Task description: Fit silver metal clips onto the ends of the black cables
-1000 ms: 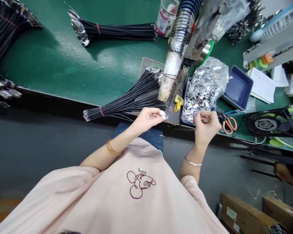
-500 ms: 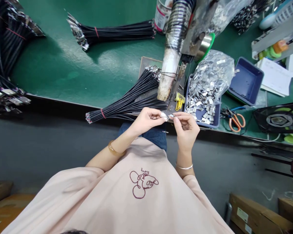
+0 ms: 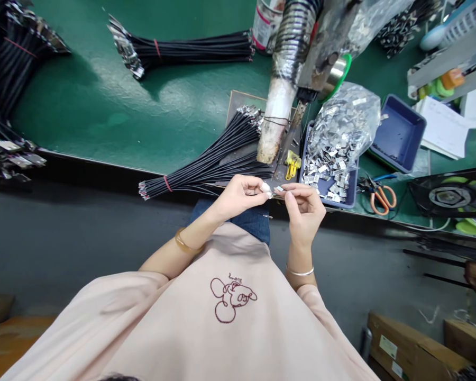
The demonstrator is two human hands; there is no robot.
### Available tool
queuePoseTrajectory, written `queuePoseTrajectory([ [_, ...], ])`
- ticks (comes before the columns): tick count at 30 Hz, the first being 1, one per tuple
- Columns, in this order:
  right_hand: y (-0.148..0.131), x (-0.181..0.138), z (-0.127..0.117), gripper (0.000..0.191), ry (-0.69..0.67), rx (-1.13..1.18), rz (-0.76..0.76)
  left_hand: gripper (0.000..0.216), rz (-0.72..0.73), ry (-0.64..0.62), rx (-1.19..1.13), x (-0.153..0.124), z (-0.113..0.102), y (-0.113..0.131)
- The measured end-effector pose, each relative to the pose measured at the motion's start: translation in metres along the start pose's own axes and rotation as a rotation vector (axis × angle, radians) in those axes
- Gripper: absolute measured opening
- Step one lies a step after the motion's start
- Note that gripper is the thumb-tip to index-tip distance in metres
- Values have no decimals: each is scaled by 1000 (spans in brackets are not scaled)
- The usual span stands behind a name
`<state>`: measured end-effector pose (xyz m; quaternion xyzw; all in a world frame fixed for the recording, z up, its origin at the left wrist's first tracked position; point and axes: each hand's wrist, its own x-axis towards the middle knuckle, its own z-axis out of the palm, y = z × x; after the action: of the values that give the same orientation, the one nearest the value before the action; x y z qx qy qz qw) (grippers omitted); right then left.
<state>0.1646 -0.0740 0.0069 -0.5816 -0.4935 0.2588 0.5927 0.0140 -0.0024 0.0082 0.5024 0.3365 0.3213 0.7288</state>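
Observation:
My left hand (image 3: 241,196) is closed in a pinch at the table's front edge, with white coverings on its fingertips. What lies between those fingertips is too small to make out. Facing it, my right hand (image 3: 306,207) pinches a small metal connector (image 3: 278,189), its thumb and forefinger a short gap from the left fingertips. Behind the left hand, a bundle of black cables (image 3: 206,164) lies fanned out, bound by a red band. A blue tray (image 3: 353,193) of small metal connectors stands just right of my right hand, a plastic bag of them spilling into it.
A soldering stand with a white-ended duct (image 3: 275,116) hangs over the work spot, a yellow clip (image 3: 292,166) beside it. Orange-handled pliers (image 3: 383,200), a second blue tray (image 3: 400,132) and a fan (image 3: 448,196) are to the right. Another cable bundle (image 3: 194,48) lies behind.
My right hand has shifted very slightly to the right, still pinching the connector. My left hand stays almost where it was. The view has moved a little.

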Motion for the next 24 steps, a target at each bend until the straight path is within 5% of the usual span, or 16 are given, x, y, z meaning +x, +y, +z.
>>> queuePoseTrajectory([
  [9,3,-9,0,2,20,-243,-231,21,13,80,-63,0,2,-1],
  [16,3,-8,4,2,61,-154,-150,14,46,110,-136,2,5,-3],
  [24,6,-7,5,6,26,-329,-335,11,88,160,-88,3,4,-4],
])
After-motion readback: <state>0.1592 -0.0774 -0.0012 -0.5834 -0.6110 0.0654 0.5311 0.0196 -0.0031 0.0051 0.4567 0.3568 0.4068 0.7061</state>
